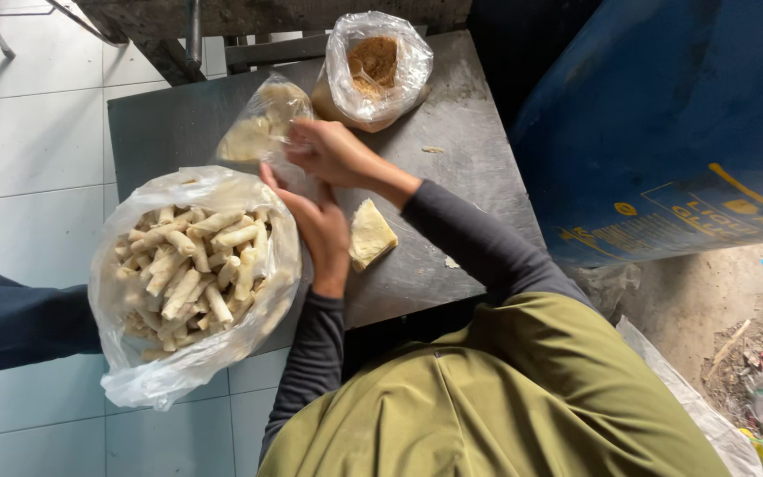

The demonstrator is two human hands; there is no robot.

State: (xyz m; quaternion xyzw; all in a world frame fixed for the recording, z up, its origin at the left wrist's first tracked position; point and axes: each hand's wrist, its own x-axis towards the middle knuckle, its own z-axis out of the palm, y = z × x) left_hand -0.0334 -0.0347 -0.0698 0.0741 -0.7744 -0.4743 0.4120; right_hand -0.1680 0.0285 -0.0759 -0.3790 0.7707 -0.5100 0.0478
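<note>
Nearest us sat the big bag of rolls, our left hand flat beside it. Our right hand had fingers pinched on the small clear bag on the worktop; we judged it mid-opening, needing a steady pull next.

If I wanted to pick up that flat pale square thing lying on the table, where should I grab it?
Probably by the corner of the pale folded sheet that points toward the table's near edge, coming from the right. It lies flat, so pinch thumb-over-finger at that corner; the left hand blocks its other side.
</note>
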